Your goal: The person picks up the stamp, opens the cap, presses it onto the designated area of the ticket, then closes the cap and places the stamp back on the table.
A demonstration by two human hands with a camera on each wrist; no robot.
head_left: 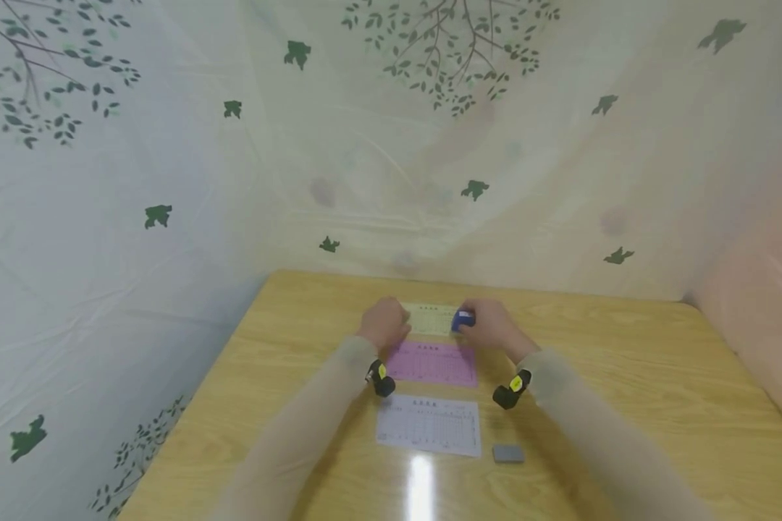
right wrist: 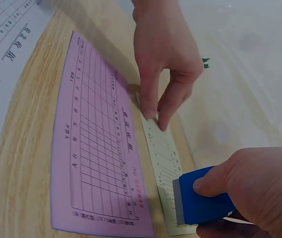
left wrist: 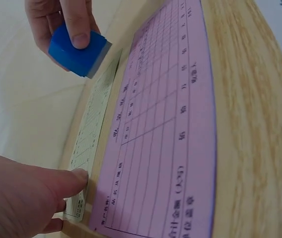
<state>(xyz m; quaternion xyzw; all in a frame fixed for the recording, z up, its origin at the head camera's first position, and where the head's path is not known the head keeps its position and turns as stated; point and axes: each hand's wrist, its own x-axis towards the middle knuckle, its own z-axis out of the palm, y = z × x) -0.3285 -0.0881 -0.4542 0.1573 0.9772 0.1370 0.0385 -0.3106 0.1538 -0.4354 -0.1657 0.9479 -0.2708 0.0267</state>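
A yellow receipt slip [head_left: 429, 318] lies at the back of the row of papers. At its left end my left hand [head_left: 384, 323] rests, thumb and a finger touching the paper, as the right wrist view shows. My right hand [head_left: 491, 323] grips a blue stamp [right wrist: 203, 196] with a grey base, thumb on its side. In the right wrist view the stamp is over the slip's right end; whether it touches the paper I cannot tell. A pink receipt slip [left wrist: 166, 119] with a printed grid lies just nearer to me.
A white receipt slip [head_left: 428, 425] lies closest to me on the wooden table [head_left: 287, 405]. Beside its lower right corner is a small grey rectangular piece [head_left: 508, 454]. A patterned cloth [head_left: 391, 145] hangs behind the table and at both sides.
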